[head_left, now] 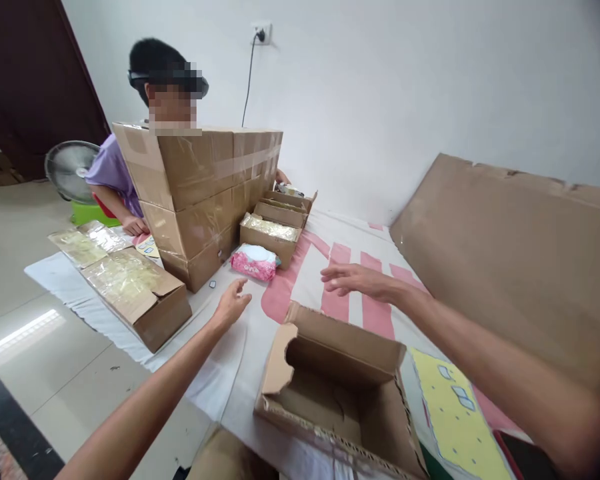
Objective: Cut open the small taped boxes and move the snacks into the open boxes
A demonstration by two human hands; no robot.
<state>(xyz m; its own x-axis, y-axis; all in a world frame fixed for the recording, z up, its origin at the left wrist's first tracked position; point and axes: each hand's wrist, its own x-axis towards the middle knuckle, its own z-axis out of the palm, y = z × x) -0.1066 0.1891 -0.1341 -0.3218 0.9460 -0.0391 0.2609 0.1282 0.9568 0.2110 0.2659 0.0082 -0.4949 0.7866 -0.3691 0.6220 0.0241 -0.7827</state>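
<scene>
Before you, a white printed sheet (340, 233) covers the floor (15, 240) — on it sit an open empty box (340, 393), stacked taped cartons (205, 193) and a pink packet (254, 261).

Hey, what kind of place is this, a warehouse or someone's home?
Probably a room at home used for packing. A stack of sealed cartons stands on a sheet spread over the tiled floor, with a fan and a wall socket behind.

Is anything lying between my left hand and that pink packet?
Nothing visible blocks it. The left hand hovers open just short of the pink packet, with only bare sheet between them. A tiny dark object lies off to the left.
</scene>
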